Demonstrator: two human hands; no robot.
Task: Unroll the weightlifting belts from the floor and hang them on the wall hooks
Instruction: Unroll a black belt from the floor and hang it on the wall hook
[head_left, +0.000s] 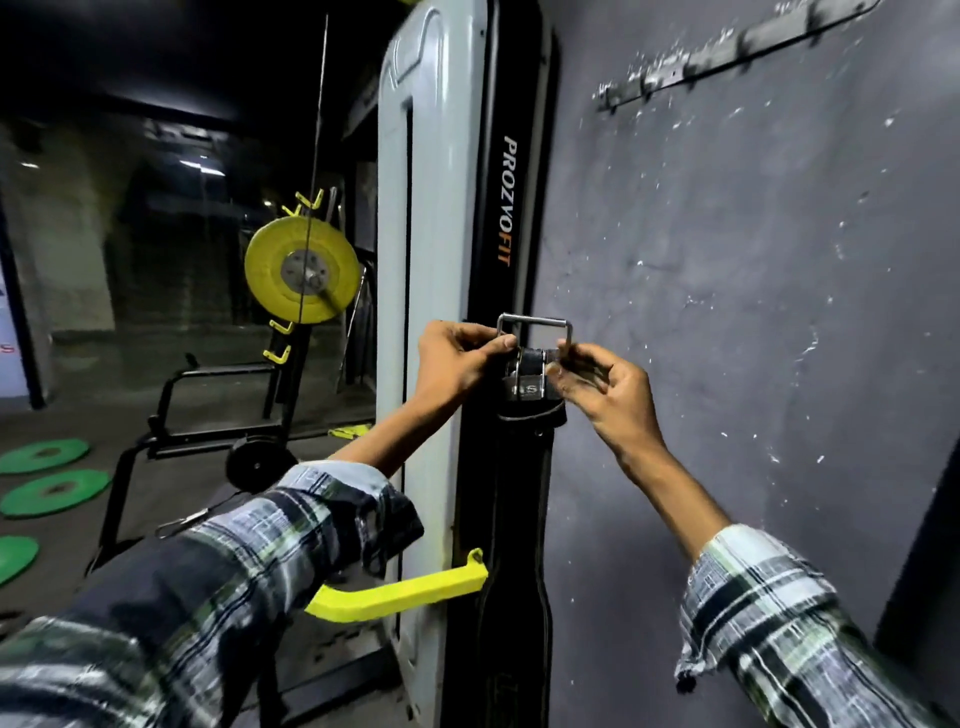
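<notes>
A black leather weightlifting belt (519, 499) hangs unrolled and straight down in front of me, its metal buckle (535, 332) at the top. My left hand (457, 358) pinches the buckle end from the left. My right hand (608, 395) grips it from the right. Both hold the belt up at chest height, well below the rail of wall hooks (727, 57), which is mounted at the upper right of the grey wall (753, 312). No belt hangs on the hooks that show.
A white and black gym machine column (441, 208) stands just left of the belt, with a yellow handle (400, 592) jutting out low. A yellow weight plate (301, 270) sits on a rack behind. Green plates (52, 488) lie on the floor at left.
</notes>
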